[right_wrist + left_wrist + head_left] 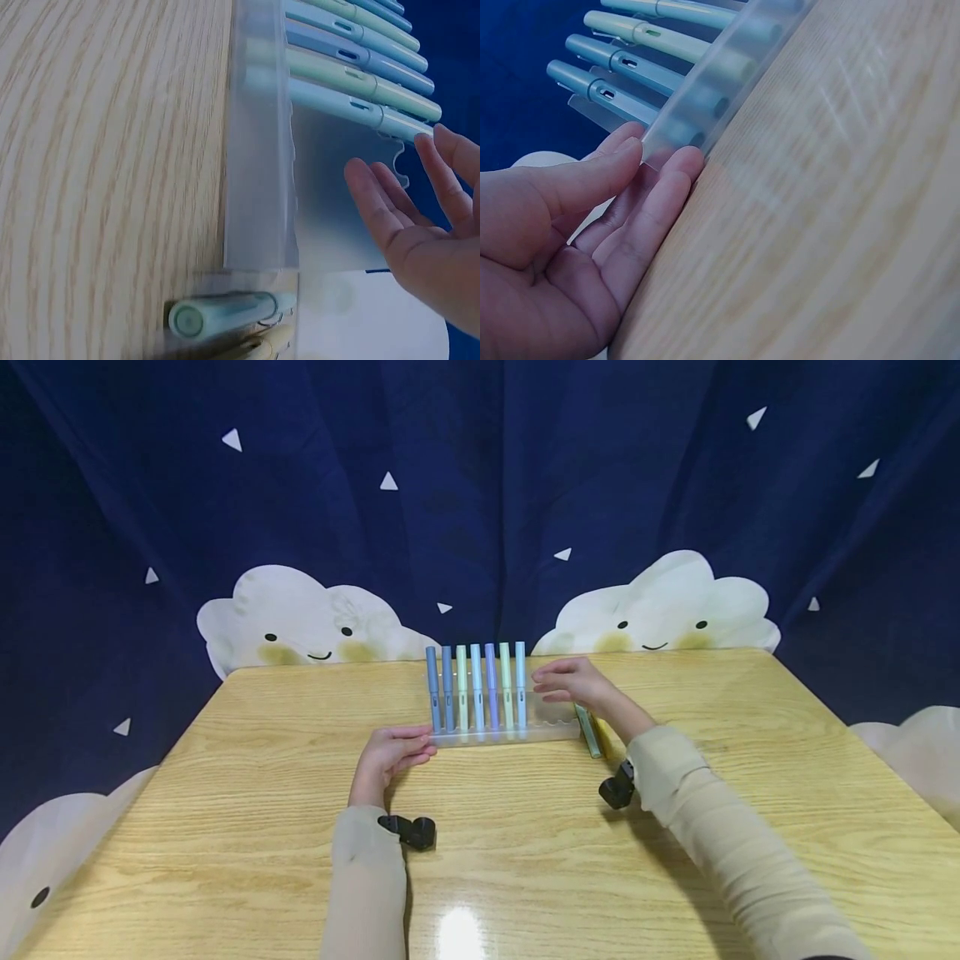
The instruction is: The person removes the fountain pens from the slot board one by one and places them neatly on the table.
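Observation:
A frosted clear pen rack stands on the table, with several capped pens slanting upright in its left and middle slots. At the rack's left end, my left hand grips the lower corner between thumb and fingers, beside a dark blue pen. Close to the rightmost pen, a light blue one, my right hand hovers over the rack's unfilled right part. Its fingers are parted and relaxed, holding nothing; a small gap appears between the fingertips and that pen's cap.
Just off the rack's right end lie a loose pale green pen and a yellow pen, partly under my right forearm in the head view. The wooden table reaches back to a dark blue curtain with cloud shapes.

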A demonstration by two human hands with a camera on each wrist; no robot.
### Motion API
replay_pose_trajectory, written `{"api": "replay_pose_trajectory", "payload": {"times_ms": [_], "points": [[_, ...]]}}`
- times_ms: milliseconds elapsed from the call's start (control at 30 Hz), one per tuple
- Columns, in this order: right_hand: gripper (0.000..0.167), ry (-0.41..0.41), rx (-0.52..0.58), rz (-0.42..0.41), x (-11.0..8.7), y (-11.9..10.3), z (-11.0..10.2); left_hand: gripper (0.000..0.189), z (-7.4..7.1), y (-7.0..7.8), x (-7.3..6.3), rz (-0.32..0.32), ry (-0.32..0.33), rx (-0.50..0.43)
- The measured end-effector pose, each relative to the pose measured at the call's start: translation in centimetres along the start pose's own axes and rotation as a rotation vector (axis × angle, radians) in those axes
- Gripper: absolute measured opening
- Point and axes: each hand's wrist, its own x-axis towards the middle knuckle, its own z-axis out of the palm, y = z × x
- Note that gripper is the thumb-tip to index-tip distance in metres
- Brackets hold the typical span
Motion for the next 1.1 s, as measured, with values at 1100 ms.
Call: {"api": "replay_pose_trajectory", "payload": {"times_ms": [1100], "points": [[0.038,-0.070,0.005,0.006,0.2,-0.1,2.1,0.030,-0.1,0.0,0.0,0.013,-0.033,-0.021]]}}
